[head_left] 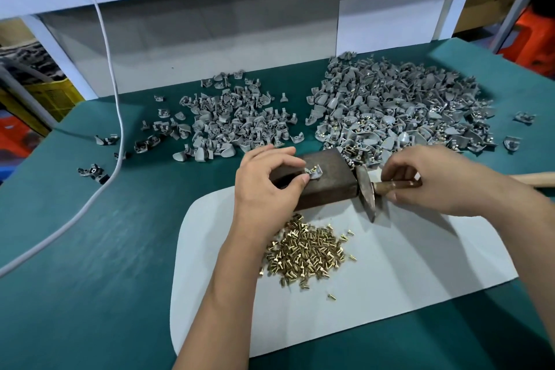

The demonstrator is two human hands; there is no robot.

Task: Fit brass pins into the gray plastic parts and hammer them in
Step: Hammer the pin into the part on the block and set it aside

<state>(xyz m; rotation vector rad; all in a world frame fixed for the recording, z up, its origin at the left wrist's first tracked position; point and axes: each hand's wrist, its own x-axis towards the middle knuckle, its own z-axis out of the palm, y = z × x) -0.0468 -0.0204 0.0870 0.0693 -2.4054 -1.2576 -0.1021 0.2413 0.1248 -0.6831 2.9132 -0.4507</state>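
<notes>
Closest in, a white sheet (390, 294) lies on the green table (90, 249), and the person's two bare forearms reach forward over it. On the sheet, just right of the left wrist, sits a loose heap of brass pins (309, 252), with a few strays scattered off its near and right edges.

Further in, at the sheet's far edge, stands a dark rusty metal block (327, 180). The left hand (267, 186) rests over its left end, fingers curled, the thumb and forefinger tips pinching a small gray plastic part (313, 172) on the block's top face. A brass pin seems to stand up out of that part, though it is small and hard to make out.

Just right of the block is a hammer (368, 189), its dark metal head lying against the block's right face and pointing down toward the sheet. The right hand (441, 177) is curled around the wooden handle close behind the head, thumb underneath, and the rest of the handle runs out past the wrist to the right.

Beyond the hands two heaps sit on the table, well apart: a smaller left pile of gray parts (228, 120), and a larger right pile (399, 108) with brass glinting among its pieces. A white cable (117, 117) trails down the left side.
</notes>
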